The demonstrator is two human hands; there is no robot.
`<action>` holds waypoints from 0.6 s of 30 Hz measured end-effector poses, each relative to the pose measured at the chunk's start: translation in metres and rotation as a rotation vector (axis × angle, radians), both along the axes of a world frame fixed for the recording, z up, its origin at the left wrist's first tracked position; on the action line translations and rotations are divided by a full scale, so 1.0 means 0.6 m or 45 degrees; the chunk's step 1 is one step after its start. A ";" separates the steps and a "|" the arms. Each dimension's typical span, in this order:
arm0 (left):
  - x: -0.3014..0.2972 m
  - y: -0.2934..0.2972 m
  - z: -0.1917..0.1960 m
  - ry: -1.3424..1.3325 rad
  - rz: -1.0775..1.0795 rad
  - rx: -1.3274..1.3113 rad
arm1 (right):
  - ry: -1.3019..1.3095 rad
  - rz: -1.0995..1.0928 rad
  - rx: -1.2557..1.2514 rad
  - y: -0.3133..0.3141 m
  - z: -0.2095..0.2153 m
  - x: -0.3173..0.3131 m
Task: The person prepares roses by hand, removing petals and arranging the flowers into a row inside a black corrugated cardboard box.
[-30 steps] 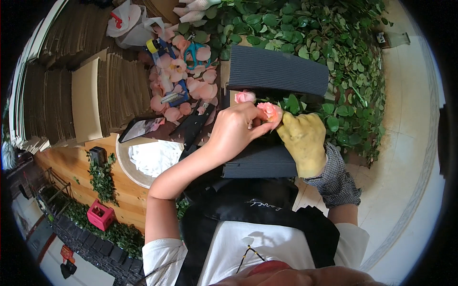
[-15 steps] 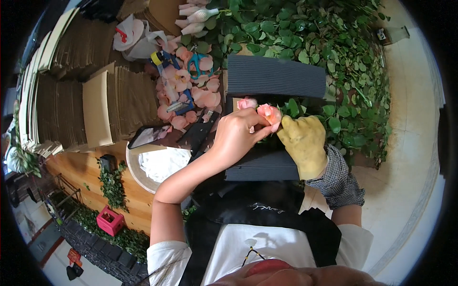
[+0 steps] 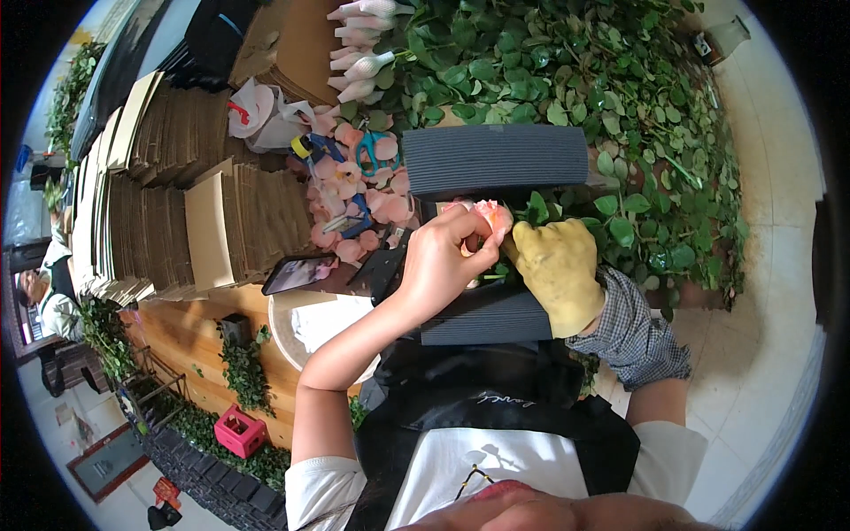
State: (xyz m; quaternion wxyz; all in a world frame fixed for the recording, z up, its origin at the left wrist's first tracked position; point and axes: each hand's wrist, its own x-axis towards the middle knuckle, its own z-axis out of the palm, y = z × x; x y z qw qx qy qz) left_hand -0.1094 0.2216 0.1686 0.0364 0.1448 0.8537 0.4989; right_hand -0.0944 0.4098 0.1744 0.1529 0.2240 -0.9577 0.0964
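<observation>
A pink rose [image 3: 492, 216] is between my hands, its bloom facing up. My bare left hand [image 3: 443, 265] pinches the petals on its left side with thumb and fingers. My right hand [image 3: 558, 270], in a yellow glove, is closed in a fist just right of the bloom, around the stem, which it mostly hides. Another pink bloom [image 3: 455, 205] peeks out behind my left fingers. Beyond my hands lies a dark grey ridged block [image 3: 496, 159]; a similar ridged block [image 3: 485, 316] lies on the near side, by my apron.
Loose petals [image 3: 390, 209], teal-handled scissors [image 3: 375, 152] and a phone [image 3: 299, 273] lie left. Cardboard stacks [image 3: 257, 217] and a round bin [image 3: 288, 332] stand farther left. Leafy rose stems [image 3: 655, 115] cover the right; netted roses [image 3: 365, 66] lie at the back.
The whole view has turned slightly, and a person now shows at the far left edge. My left fingers have shifted on the bloom; my right hand keeps its grip.
</observation>
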 end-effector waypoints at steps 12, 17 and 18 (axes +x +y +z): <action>0.071 -0.094 -0.017 0.027 0.636 0.341 | 0.009 0.030 -0.050 -0.003 0.011 -0.004; 0.132 -0.155 -0.095 -0.287 0.853 0.108 | -0.007 0.096 -0.047 -0.005 0.002 -0.004; 0.129 -0.156 -0.095 -0.348 0.828 0.128 | -0.003 0.117 -0.035 -0.005 0.006 -0.004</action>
